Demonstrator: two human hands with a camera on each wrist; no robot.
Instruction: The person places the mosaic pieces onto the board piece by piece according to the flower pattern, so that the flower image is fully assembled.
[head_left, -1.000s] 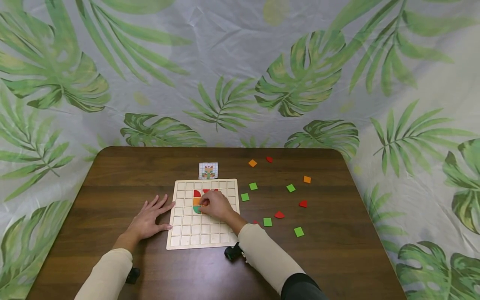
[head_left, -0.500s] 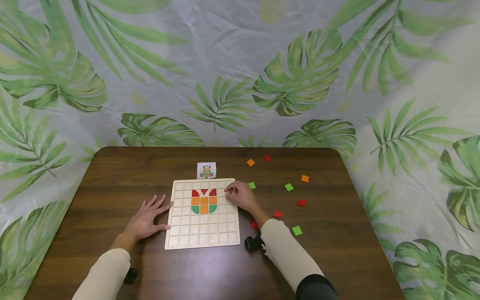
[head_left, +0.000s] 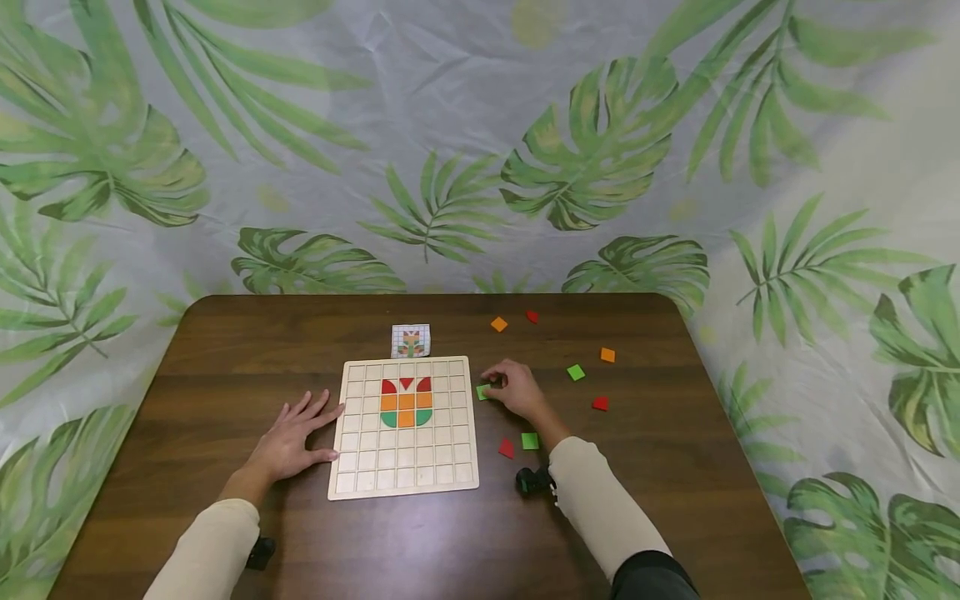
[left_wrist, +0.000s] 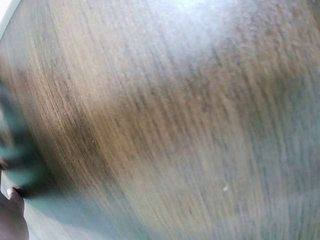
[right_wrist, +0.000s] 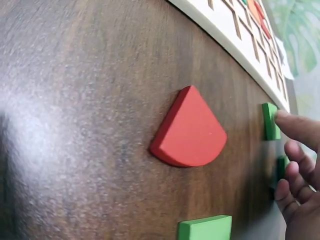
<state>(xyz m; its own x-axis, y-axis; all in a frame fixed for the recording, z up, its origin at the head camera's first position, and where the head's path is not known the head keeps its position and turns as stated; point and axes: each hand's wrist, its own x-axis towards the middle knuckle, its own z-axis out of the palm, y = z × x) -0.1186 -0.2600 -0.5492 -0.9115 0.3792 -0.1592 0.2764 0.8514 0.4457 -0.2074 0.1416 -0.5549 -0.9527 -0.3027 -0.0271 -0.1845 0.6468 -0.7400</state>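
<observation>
On the table lies a pale wooden grid board (head_left: 405, 458) bearing a tulip-like shape of red, orange and green pieces (head_left: 406, 402). My left hand (head_left: 288, 446) rests with spread fingers at the board's left edge, index finger and thumb reaching it. To the right of the board, my right hand (head_left: 517, 390) is at a light-green square tile (head_left: 482, 392). In the right wrist view, the thumb (right_wrist: 295, 125) touches that green tile (right_wrist: 270, 121), which lies on the table. A second green tile (right_wrist: 283, 165) is partly hidden by the bent fingers. The left wrist view shows mostly blurred tabletop (left_wrist: 165, 120).
A small printed pattern card (head_left: 411, 341) lies behind the board. Loose pieces are scattered to the right: a red piece (head_left: 506, 448), a green tile (head_left: 530, 441), another red piece (head_left: 601, 403), a green tile (head_left: 575, 372), and orange tiles (head_left: 607, 355). A leaf-patterned cloth (head_left: 450, 150) hangs behind.
My right hand has left the middle of the board, uncovering the coloured shape, and moved right to the green tile beside the board. My left hand has stayed in place.
</observation>
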